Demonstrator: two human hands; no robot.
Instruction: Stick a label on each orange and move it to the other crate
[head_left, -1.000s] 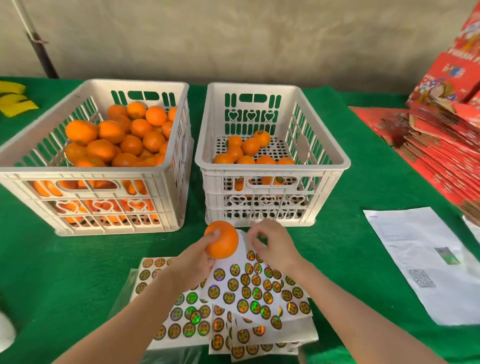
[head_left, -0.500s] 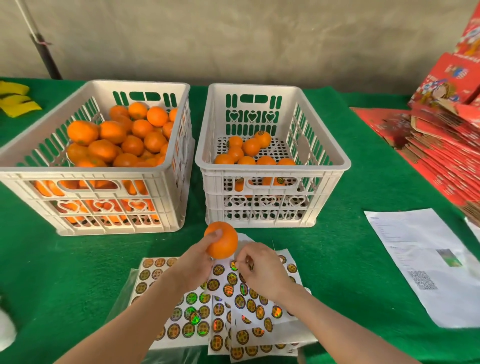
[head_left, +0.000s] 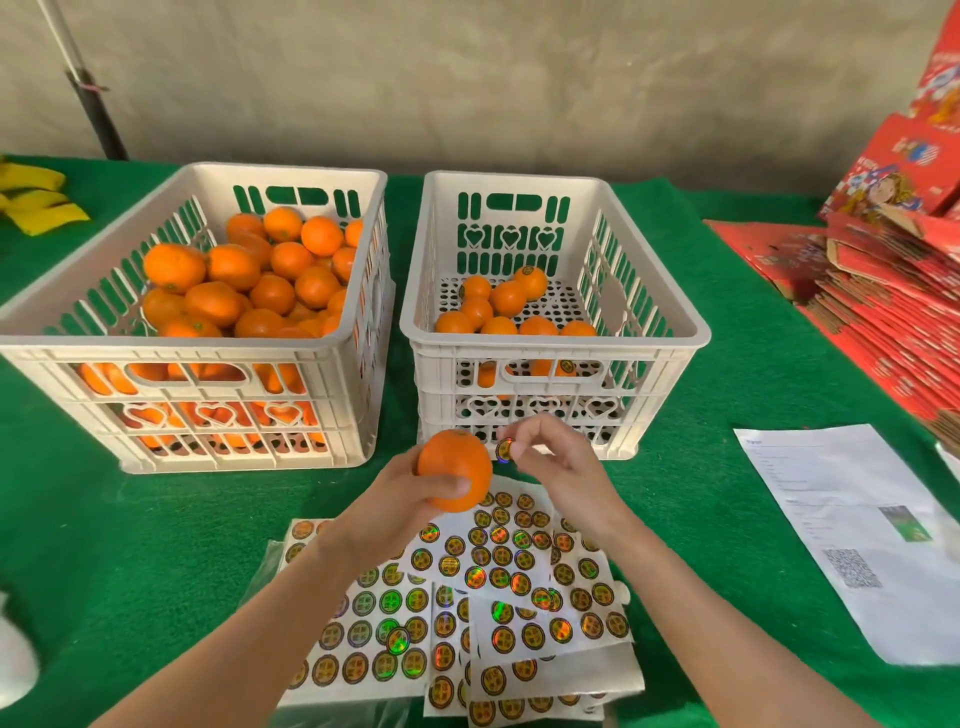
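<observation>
My left hand (head_left: 400, 499) grips an orange (head_left: 455, 469) above the sticker sheets (head_left: 498, 597), in front of the two crates. My right hand (head_left: 558, 462) pinches a round shiny label (head_left: 505, 450) between thumb and fingertip, just right of the orange and almost touching it. The left white crate (head_left: 208, 343) is piled high with oranges. The right white crate (head_left: 550, 343) holds several oranges on its floor, some with labels showing.
A green cloth (head_left: 130, 545) covers the table. A printed paper sheet (head_left: 857, 535) lies at the right. Red cartons (head_left: 893, 280) are stacked at the far right. Yellow items (head_left: 36, 202) lie at the far left, and a dark pole (head_left: 93, 98) stands behind.
My right hand has lifted off the sticker sheets with one label pinched and risen beside the orange. My left hand has kept the orange in nearly the same place.
</observation>
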